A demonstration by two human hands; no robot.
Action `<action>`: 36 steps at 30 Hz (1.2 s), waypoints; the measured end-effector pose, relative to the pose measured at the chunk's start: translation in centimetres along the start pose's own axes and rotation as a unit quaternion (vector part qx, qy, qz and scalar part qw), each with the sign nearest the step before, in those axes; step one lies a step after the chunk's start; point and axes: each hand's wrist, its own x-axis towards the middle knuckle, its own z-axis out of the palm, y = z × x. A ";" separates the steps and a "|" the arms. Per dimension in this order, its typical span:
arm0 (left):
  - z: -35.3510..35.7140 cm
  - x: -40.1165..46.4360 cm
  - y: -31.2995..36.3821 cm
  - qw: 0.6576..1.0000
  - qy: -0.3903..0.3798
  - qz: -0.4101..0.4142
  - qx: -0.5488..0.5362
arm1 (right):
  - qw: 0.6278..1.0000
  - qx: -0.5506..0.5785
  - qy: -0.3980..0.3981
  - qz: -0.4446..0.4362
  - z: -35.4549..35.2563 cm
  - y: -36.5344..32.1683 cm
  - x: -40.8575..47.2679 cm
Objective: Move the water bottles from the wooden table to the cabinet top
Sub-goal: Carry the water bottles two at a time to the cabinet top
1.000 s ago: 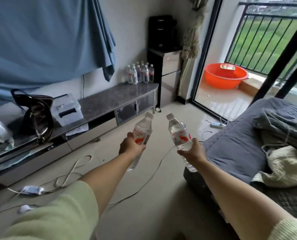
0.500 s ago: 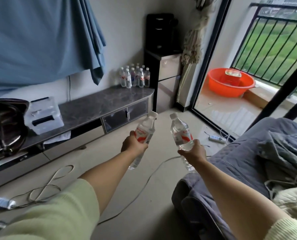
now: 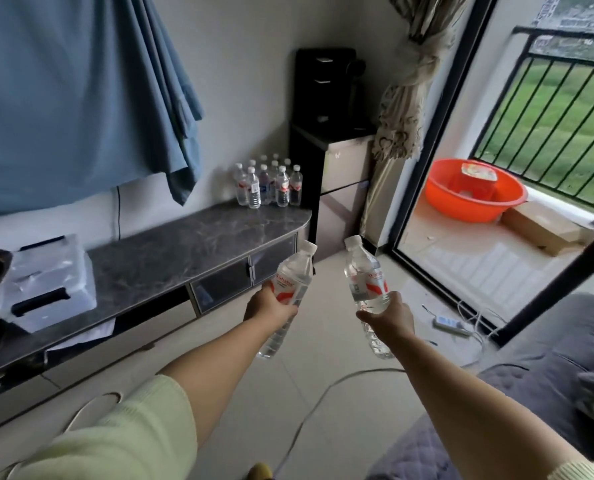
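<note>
While each hand (image 3: 269, 306) (image 3: 389, 317) still grips its bottle (image 3: 290, 282) (image 3: 366, 275), the cabinet (image 3: 184, 247) looms nearer — larger.

The two bottles, one on the left (image 3: 293, 278) and one on the right (image 3: 367, 280), were clear, glossy plastic with printed paper-like labels. The cabinet top (image 3: 171, 258) at the left looked like polished dark marble, smooth and faintly shiny. The far basin (image 3: 475, 190) was glossy orange plastic. The near-left sleeve (image 3: 122, 441) was soft, matt knit cloth. The floor (image 3: 323, 341) showed smooth pale tile.
</note>
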 end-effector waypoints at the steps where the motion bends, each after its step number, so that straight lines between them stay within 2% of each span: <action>1: -0.5 2.0 0.5 1.000 -0.002 -0.006 -0.007 | 1.000 -0.002 -0.002 0.004 0.5 -1.1 1.5; 8: -3.6 14.0 3.7 0.997 0.018 -0.013 -0.077 | 1.000 0.010 -0.014 0.003 4.3 -7.8 10.1; 16: -1.5 23.4 5.5 0.993 0.003 -0.083 -0.084 | 0.998 0.002 -0.054 0.007 7.2 -10.8 20.8; 25: -0.2 35.3 12.1 0.987 0.075 -0.131 -0.047 | 0.994 0.022 -0.097 -0.041 7.2 -16.6 37.4; 36: 0.7 45.2 13.3 0.984 0.055 -0.165 -0.035 | 0.992 -0.006 -0.123 -0.037 10.4 -19.4 47.6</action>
